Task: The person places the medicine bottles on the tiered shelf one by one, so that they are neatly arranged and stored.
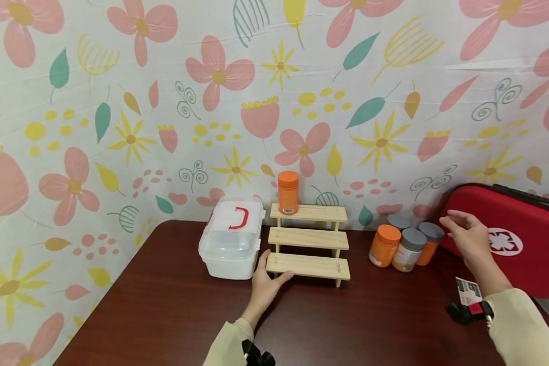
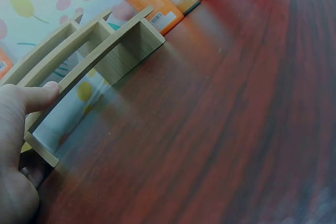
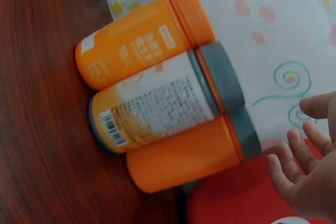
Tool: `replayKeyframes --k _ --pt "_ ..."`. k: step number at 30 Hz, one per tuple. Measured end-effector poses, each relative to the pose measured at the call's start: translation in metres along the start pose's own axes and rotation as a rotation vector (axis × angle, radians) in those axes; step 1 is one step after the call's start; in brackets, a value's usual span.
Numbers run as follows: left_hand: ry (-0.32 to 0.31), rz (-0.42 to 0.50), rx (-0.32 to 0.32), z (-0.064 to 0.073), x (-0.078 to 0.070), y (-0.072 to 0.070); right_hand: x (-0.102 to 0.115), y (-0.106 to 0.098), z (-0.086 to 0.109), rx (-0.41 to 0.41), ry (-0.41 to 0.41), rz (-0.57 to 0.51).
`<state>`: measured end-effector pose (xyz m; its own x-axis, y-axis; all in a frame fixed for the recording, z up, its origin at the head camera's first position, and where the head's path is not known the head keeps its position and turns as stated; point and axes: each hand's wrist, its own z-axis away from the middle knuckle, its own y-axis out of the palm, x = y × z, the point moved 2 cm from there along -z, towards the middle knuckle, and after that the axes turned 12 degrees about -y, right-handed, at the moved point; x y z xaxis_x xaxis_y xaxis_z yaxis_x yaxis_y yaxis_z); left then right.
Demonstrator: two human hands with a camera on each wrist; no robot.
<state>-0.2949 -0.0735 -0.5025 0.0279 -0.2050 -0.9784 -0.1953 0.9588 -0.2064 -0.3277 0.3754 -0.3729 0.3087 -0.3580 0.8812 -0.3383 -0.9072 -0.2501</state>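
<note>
A three-tier wooden display stand (image 1: 309, 265) stands on the table. My left hand (image 1: 264, 285) holds the left end of its lowest step, thumb along the front and fingers at the side. In the left wrist view, the thumb (image 2: 42, 96) lies against the step's edge. An orange bottle (image 1: 288, 193) stands at the left of the top step. My right hand (image 1: 473, 241) hovers with loosely spread fingers, holding nothing, right of a bottle group: an orange-capped bottle (image 3: 139, 40), a grey-capped white-and-yellow bottle (image 3: 157, 103), a grey-capped orange bottle (image 3: 184, 153), and another grey cap (image 1: 398, 221) behind.
Left of the stand sits a white box with a clear lid (image 1: 232, 239) and red handle. A red case with a white cross emblem (image 1: 530, 269) leans at the right. Behind the dark wooden table (image 1: 174, 305) hangs a floral cloth (image 1: 219, 127).
</note>
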Motion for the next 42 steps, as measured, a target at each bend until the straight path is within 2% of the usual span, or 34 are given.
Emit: replayKeyframes --k 6,15,23,42 --pt "-0.001 0.003 0.0 0.0 -0.001 0.001 -0.012 -0.005 0.007 0.022 0.024 0.031" --pt "-0.01 0.006 -0.006 0.0 -0.001 0.0 -0.025 0.002 0.011 0.086 0.021 0.079" --pt "-0.016 -0.008 -0.003 0.001 -0.001 0.0 -0.035 0.006 0.016 0.116 0.075 0.123" --pt "-0.011 -0.014 -0.001 0.0 0.0 0.001 -0.045 0.01 0.015 0.182 0.088 0.12"
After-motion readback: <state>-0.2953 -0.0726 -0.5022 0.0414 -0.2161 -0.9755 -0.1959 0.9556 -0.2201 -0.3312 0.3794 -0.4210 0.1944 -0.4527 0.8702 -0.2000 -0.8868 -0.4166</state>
